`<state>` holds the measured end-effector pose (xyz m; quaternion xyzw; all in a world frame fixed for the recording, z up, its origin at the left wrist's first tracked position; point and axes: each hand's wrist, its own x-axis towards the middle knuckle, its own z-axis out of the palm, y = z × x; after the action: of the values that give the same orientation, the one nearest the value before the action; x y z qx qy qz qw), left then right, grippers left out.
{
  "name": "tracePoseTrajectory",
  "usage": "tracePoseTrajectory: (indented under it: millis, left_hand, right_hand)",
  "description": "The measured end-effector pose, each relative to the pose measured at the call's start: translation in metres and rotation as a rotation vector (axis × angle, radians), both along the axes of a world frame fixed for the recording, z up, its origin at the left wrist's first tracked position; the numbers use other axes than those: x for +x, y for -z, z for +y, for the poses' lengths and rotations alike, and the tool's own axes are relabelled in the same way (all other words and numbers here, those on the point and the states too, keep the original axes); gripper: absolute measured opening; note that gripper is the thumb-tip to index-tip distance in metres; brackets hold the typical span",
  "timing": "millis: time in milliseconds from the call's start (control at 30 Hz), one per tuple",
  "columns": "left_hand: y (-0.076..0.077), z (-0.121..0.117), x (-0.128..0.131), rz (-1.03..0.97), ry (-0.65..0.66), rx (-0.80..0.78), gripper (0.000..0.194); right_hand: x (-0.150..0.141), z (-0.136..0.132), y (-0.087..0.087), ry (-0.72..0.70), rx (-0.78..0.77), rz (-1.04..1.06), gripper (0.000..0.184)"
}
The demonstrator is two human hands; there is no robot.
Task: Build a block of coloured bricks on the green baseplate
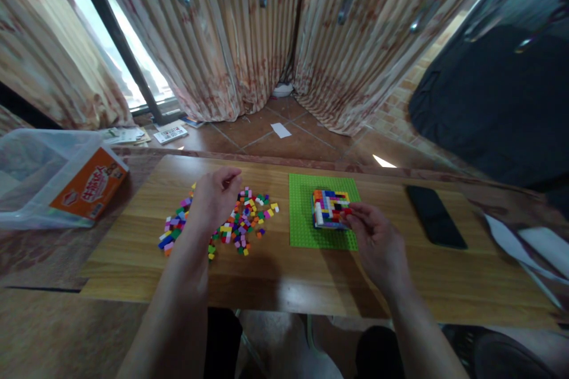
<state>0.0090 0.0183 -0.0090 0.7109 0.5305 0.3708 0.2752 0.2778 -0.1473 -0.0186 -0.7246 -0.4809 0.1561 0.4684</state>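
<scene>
A layered block of multicoloured toy bricks point(328, 220) stands on a green studded baseplate point(302, 213). At its right side my right hand point(377, 243) has thumb and fingertips pinched on a small red brick point(347, 211), close to the top of the block. My left hand point(217, 196) hangs over a loose pile of small coloured bricks point(242, 222) on the left of the table. Its fingers are curled together, and whatever may lie between them is hidden. The hand and forearm cover part of the pile.
A black phone point(435, 216) lies on the wooden table point(271, 275) right of the baseplate. White paper point(520, 243) is at the far right. A clear plastic bin point(48, 177) with an orange label stands left of the table. Books point(170, 133) lie on the floor near the curtains.
</scene>
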Motion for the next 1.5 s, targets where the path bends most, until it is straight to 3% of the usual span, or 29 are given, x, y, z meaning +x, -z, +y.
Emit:
tracePoseTrajectory:
  millis: [167, 367, 533, 1000, 1267, 1500]
  left_hand:
    - [-0.002, -0.001, 0.001, 0.019, 0.005, 0.019, 0.027]
    - [-0.005, -0.002, 0.002, 0.012, 0.008, 0.015, 0.027]
    - [-0.008, -0.003, 0.003, -0.002, -0.005, 0.005, 0.023]
    - [-0.005, -0.003, 0.001, -0.018, -0.011, 0.007, 0.025]
    - [-0.009, -0.005, 0.002, 0.011, 0.020, 0.004, 0.027]
    - [-0.013, -0.007, 0.004, 0.030, 0.013, 0.009, 0.026]
  right_hand:
    - [0.000, 0.000, 0.002, -0.021, -0.047, -0.164, 0.029]
    - [-0.005, 0.006, 0.005, -0.147, 0.068, -0.366, 0.023]
    - [-0.009, 0.011, 0.009, -0.162, 0.088, -0.480, 0.024]
    - [-0.008, 0.010, 0.014, -0.114, 0.027, -0.403, 0.022]
    - [-0.002, 0.012, 0.011, 0.092, 0.052, -0.372, 0.033]
    - [-0.007, 0.026, 0.031, 0.114, 0.060, -0.409, 0.052]
